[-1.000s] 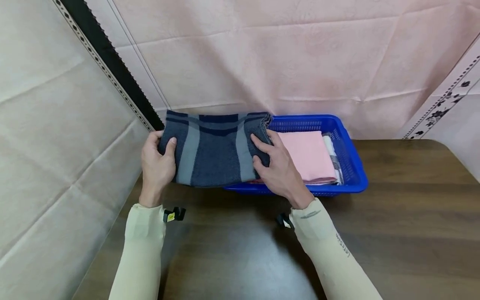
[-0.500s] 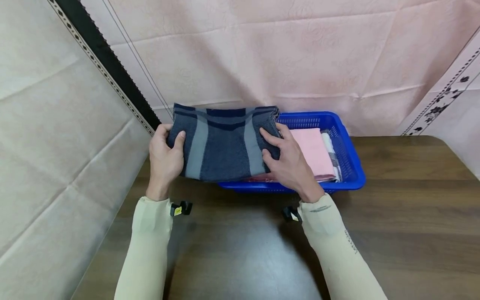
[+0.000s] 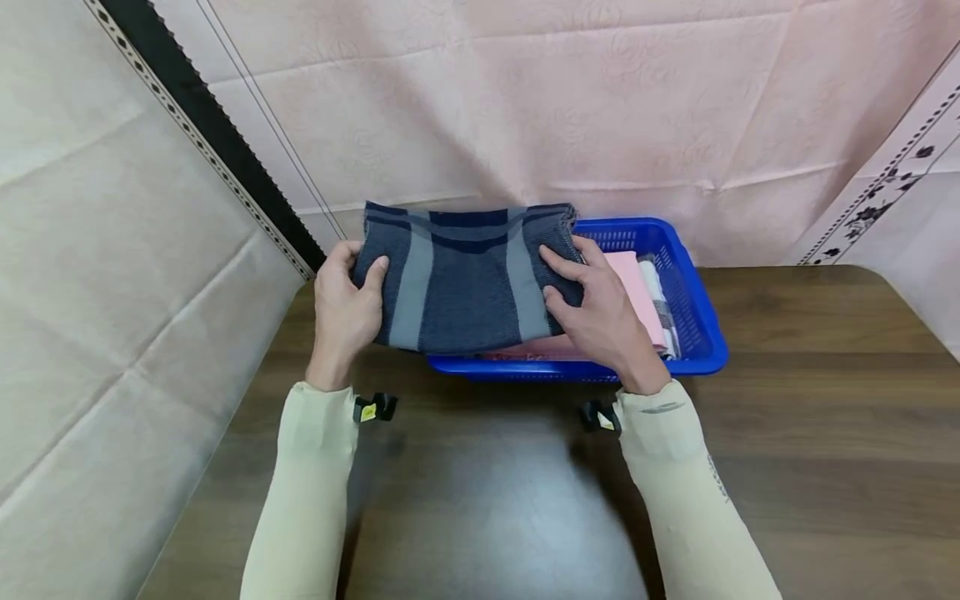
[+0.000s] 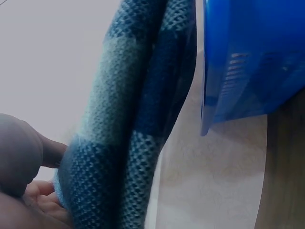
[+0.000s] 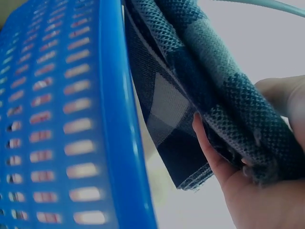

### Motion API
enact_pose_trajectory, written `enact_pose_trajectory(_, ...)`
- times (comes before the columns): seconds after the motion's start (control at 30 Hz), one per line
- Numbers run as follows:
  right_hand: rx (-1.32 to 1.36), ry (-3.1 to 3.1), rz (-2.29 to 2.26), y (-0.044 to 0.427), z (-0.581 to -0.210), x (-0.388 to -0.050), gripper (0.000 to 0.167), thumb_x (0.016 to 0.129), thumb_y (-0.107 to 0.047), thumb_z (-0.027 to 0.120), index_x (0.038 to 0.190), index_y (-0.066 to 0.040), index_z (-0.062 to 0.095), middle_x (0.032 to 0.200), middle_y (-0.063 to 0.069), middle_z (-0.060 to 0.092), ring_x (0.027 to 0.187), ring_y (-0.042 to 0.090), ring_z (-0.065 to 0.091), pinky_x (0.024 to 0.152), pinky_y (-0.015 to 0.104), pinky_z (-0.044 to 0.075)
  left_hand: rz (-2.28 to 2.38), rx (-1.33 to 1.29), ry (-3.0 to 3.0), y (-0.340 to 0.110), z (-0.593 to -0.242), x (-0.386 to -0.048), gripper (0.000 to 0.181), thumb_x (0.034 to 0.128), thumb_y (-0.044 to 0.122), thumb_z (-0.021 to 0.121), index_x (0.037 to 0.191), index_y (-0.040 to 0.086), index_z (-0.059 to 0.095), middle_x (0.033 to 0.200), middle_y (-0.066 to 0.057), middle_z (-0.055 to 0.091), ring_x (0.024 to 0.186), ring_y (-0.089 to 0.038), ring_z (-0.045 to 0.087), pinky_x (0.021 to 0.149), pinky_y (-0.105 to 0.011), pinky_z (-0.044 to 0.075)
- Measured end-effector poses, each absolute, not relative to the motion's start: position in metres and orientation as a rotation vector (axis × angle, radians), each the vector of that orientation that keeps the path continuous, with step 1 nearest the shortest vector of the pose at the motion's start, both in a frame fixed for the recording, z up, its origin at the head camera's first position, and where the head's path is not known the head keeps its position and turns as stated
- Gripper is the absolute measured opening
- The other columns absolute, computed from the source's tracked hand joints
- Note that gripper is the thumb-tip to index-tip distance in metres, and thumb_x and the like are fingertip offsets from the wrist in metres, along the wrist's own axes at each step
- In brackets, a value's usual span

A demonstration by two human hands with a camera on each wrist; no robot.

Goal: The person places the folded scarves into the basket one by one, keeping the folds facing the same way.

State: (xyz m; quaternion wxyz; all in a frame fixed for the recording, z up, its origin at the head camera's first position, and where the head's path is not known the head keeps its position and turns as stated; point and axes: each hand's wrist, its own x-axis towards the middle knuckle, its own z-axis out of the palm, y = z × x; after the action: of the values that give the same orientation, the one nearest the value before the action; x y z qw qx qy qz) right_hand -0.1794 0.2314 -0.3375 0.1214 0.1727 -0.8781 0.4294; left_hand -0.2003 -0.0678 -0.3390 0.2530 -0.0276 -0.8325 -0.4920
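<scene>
A folded dark blue cloth with lighter blue stripes (image 3: 476,287) hangs between both hands in the head view, its right part over the blue basket (image 3: 701,321). My left hand (image 3: 347,312) grips its left edge, thumb on the near face. At the opposite edge my right hand (image 3: 607,312) holds it, with fingers and thumb on the near face and some fingers hidden behind. Thick folded layers of the cloth (image 4: 109,119) show in the left wrist view. In the right wrist view, fingers (image 5: 209,148) reach under the layers beside the basket wall (image 5: 119,124).
Inside the basket lie a folded pink cloth (image 3: 637,292) and a white and grey cloth (image 3: 660,304), partly covered. The basket stands on a brown wooden table (image 3: 810,375) against a pale pink hanging sheet (image 3: 600,108). Another pale sheet (image 3: 135,250) hangs at left.
Both hands have moved to the right and slightly up in the head view, carrying the striped cloth further over the basket. More of the pink cloth is covered. The grip looks the same.
</scene>
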Motion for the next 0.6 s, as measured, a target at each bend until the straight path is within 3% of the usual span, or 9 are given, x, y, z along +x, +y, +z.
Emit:
enact_pose_trajectory(0.37, 0.46, -2.56, 1.258, 0.25, -0.335, -0.181, 0.049, 0.1, -0.013, 0.061, 0.149, -0.011, 0.053, 0.164, 0.019, 0.03, 0.149, 0.038, 0.031, 0.117, 0.058, 0.036, -1.362, -0.12, -2.282, -0.05, -0.335, -0.207, 0.03, 0.1022, 0.019, 0.061, 0.126, 0.001, 0.061, 0.119, -0.018, 0.07, 0.101, -0.028, 0.062, 0.092, -0.04, 0.048)
enact_pose_trajectory(0.6, 0.483, -2.52, 1.298, 0.263, -0.333, -0.182, 0.048, 0.1, -0.01, 0.061, 0.147, -0.009, 0.054, 0.16, 0.015, 0.036, 0.139, 0.033, 0.04, 0.109, 0.055, 0.043, -1.397, -0.167, -2.281, -0.04, -0.332, -0.209, 0.03, 0.1024, 0.015, 0.061, 0.128, 0.0, 0.06, 0.122, -0.019, 0.069, 0.103, -0.029, 0.062, 0.091, -0.041, 0.048)
